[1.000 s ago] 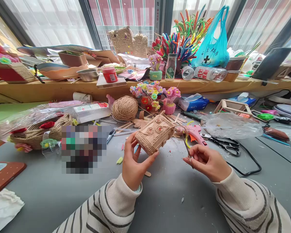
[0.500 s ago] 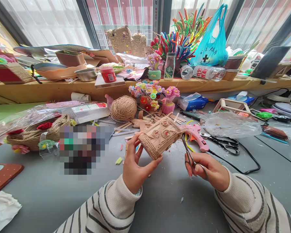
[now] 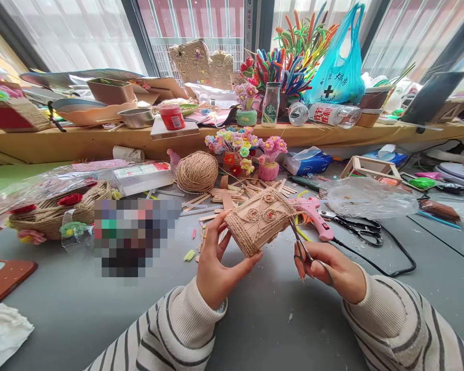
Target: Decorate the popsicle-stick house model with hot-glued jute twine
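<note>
My left hand (image 3: 220,265) grips a small tan container (image 3: 260,219) by its lower end, thumb below and fingers behind. Twine is wound around its ends, and twine spirals with red centres decorate its side. The container is tilted, with its far end toward the right. In my right hand (image 3: 328,268) is a pair of small metal scissors (image 3: 302,247), fingers through the handles. The scissor blades point up and left, at the twine-bound right end of the container; whether they touch it I cannot tell. A pink glue gun (image 3: 315,219) lies just behind the scissors.
Behind the container are wooden craft sticks (image 3: 230,196), a twine ball (image 3: 197,172) and fluffy flowers (image 3: 269,157). Black-handled scissors (image 3: 365,232) and a clear plastic bag (image 3: 367,198) lie on the right. A twine basket (image 3: 48,216) is at left, and a crowded shelf (image 3: 216,135) runs along the window.
The container has shifted slightly to the right and turned a little in my left hand. My right hand and the scissors are almost unmoved.
</note>
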Tool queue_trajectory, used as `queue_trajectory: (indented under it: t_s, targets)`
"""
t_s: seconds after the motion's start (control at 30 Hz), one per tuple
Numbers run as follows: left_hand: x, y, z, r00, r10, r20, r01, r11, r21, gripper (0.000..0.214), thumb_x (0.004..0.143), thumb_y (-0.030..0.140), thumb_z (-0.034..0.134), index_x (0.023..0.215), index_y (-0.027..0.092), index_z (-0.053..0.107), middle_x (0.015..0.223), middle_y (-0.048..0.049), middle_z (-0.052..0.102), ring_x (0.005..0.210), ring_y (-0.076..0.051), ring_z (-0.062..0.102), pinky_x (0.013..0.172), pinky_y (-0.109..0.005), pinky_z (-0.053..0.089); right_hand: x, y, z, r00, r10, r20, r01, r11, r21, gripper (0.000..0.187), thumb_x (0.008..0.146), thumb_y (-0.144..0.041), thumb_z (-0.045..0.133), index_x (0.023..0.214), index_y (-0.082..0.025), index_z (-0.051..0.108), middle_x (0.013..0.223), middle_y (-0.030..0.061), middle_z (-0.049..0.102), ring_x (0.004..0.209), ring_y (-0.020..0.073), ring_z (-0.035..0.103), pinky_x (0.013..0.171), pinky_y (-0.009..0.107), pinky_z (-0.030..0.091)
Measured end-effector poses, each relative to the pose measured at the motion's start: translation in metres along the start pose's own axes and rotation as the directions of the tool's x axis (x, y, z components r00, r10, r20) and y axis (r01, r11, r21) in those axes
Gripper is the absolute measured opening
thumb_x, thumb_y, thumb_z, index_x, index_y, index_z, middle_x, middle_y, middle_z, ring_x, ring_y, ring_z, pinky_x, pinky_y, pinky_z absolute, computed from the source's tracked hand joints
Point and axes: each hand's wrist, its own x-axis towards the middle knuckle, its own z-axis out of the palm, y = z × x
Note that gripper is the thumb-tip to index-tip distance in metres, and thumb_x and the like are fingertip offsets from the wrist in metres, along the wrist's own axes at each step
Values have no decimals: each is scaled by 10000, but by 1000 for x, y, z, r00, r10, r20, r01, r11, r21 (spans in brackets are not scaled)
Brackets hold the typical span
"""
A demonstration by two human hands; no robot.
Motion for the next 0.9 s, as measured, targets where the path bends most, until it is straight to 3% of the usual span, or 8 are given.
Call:
queue_trajectory:
  t_s: [0.23, 0.5, 0.7, 0.9]
  targets:
    - [-1, 0, -1, 999, 30, -21, -29, 999, 43, 729, 609, 246, 766, 1227, 306, 383, 1273, -77, 437, 1193, -240, 428, 1001, -446, 406, 2, 16, -1, 997, 13, -79, -10, 999, 42, 596, 670, -765, 447, 500, -194, 439, 460, -13, 422, 441, 80, 324, 413, 245, 270]
    - [0, 0, 0, 996, 79, -45, -75, 993, 91, 738, 592, 231, 768, 1228, 281, 397, 1260, -91, 431, 1205, -261, 434, 987, -436, 431, 4, 5, -6, 991, 101, -85, -91, 990, 108, 606, 638, -741, 511, 397, -196, 408, 346, -52, 306, 339, 37, 183, 358, 247, 135]
    - [0, -1, -1, 996, 86, -38, -82, 993, 90, 733, 607, 228, 761, 1236, 292, 391, 1250, -80, 439, 1209, -254, 427, 996, -435, 422, 4, -2, -8, 976, 206, -70, -198, 973, 116, 630, 560, -793, 524, 390, -209, 357, 351, -26, 357, 359, 52, 265, 382, 245, 203]
    - [0, -1, -1, 997, 72, -37, -69, 994, 86, 727, 610, 228, 760, 1234, 284, 389, 1255, -85, 436, 1206, -251, 425, 1004, -440, 413, 4, -3, -7, 982, 165, -95, -156, 984, 89, 633, 585, -777, 525, 397, -210, 318, 358, -32, 347, 365, 53, 282, 383, 241, 228]
